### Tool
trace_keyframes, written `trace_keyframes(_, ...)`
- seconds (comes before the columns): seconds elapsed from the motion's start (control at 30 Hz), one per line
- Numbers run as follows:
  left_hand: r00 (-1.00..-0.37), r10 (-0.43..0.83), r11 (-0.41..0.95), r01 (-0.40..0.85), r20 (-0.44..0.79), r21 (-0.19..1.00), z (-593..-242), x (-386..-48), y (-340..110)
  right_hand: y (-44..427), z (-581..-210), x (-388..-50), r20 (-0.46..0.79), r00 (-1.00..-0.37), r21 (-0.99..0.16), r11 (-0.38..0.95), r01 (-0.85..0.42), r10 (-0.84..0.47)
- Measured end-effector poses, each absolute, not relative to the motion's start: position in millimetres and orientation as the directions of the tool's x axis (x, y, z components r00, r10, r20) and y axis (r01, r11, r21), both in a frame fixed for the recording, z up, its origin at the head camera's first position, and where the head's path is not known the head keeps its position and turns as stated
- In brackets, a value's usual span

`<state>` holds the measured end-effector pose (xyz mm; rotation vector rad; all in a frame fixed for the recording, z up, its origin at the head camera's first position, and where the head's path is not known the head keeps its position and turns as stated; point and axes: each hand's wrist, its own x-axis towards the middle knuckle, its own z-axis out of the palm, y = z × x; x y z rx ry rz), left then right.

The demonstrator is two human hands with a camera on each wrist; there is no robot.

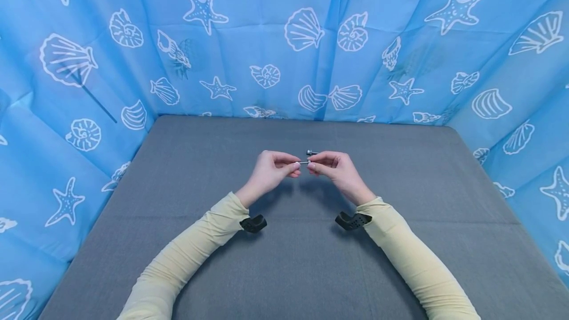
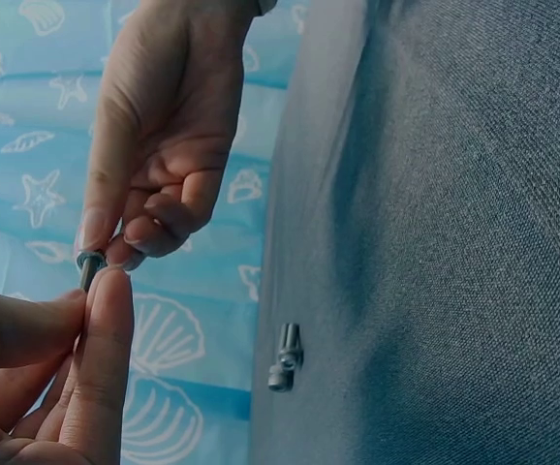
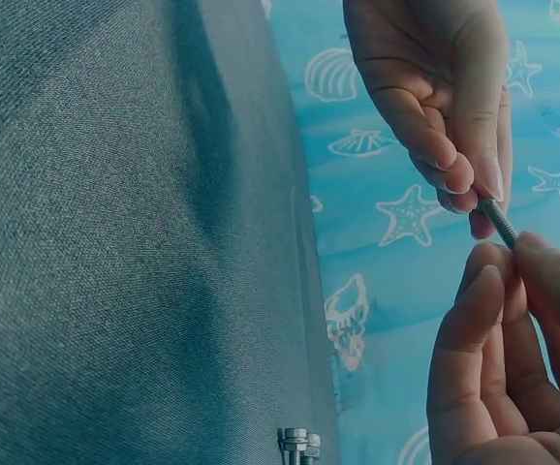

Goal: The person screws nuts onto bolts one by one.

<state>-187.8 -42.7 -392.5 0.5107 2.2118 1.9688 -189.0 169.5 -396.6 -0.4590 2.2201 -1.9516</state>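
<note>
Above the middle of the table, my left hand (image 1: 272,169) pinches one end of a small metal bolt (image 1: 304,163) between thumb and fingertips. At the bolt's other end, my right hand (image 1: 341,171) pinches with thumb and forefinger. The threaded shank (image 3: 499,225) shows between the two hands in the right wrist view. A small round metal piece (image 2: 91,258), a nut or washer, sits on the bolt by the right fingertips in the left wrist view; which one, I cannot tell. The bolt's ends are hidden by the fingers.
More metal bolts (image 2: 288,356) lie together on the grey cloth-covered table (image 1: 284,260), just beyond the right hand. A blue curtain (image 1: 266,38) with shell and starfish prints hangs behind and at both sides. Black wrist devices (image 1: 254,223) sit at the sleeve cuffs.
</note>
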Motion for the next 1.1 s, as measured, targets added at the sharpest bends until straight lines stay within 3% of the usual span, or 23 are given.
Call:
trace_keyframes(0.47,-0.934,0.335,0.089,0.162,0.124,0.983,-396.7,-187.8,-41.6,169.0,-400.6,-189.5,0.014,-0.950,-0.989,0.135,-0.059,-0.311)
trace_keyframes(0.87,-0.930,0.337,0.069,0.182,0.149,0.981,-397.3,-188.3,-41.2,169.0,-399.7,-190.3,0.075,-0.944,-0.991,0.080,-0.106,-0.322)
trace_keyframes(1.1,-0.926,0.332,0.033,0.202,0.180,0.979,-398.5,-188.3,-40.7,168.8,-403.3,-191.3,0.050,-0.953,-0.993,0.089,-0.080,-0.299)
